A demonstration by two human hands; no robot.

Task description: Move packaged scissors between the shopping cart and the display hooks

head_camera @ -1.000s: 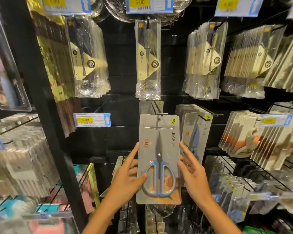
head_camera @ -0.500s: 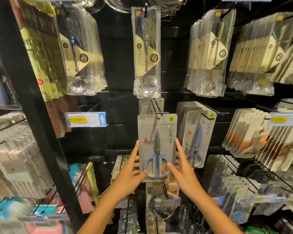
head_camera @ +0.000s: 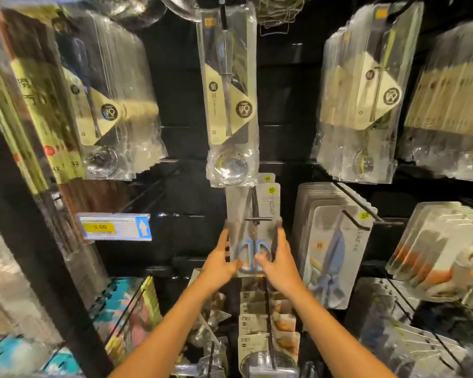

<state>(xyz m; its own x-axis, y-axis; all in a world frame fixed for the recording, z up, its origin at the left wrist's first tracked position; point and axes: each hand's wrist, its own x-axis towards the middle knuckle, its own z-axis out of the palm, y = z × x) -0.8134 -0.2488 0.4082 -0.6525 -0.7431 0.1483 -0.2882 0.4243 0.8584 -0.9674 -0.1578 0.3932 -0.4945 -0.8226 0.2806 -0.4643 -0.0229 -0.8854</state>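
Two bare forearms reach up from the bottom edge toward the packaged scissors [head_camera: 253, 236], a grey card carrying blue-handled scissors, which serves as the landmark here. The left hand [head_camera: 221, 261] lies against the card's lower left edge, its fingers [head_camera: 224, 236] stretched up along that side and its thumb pressed onto the card's lower front. The right hand [head_camera: 277, 259] mirrors it on the card's right edge, fingers straight and close together, thumb on the front beside the blue handles. So both hands sandwich the pack between flat fingers and thumbs; none of the fingers curl round it. The pack hangs upright on a black display hook [head_camera: 254, 211], whose prongs run out through the top of the card, with another card of the same kind just behind it.

Below the pack, smaller carded goods [head_camera: 268, 334] hang on a lower hook. To the right of the pack sits a thick row of similar scissor packs [head_camera: 336, 257] on their own hook. To the left of the pack, well apart, a yellow and blue price tag [head_camera: 115, 227] reads 5.00. Directly above the pack, touching its top, hangs a clear bag holding a ladle [head_camera: 230, 105]; more such bags hang to either side, blurred
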